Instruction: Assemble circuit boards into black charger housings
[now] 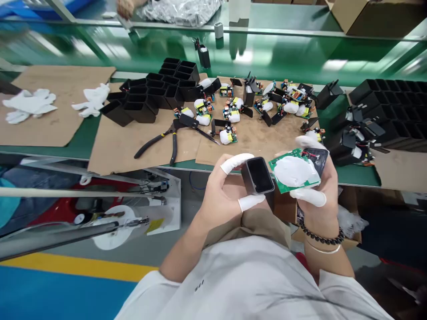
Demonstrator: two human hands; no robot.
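My left hand, with white finger cots on thumb and finger, grips a black plastic housing whose open mouth faces up and to the right. Just right of it, my right hand holds a green circuit board with a broad blob of white paste on its face. A black end cap with thin wires sits against the board in the same hand. Board and housing are close together but apart. Beyond my hands, several circuit boards with white paste and black caps lie on cardboard.
Pliers and a thin-tipped tool lie on cardboard at centre left. Stacked black housings stand behind them, more housings at right. White gloves lie left. Along the green conveyor, another person's hand shows at the top.
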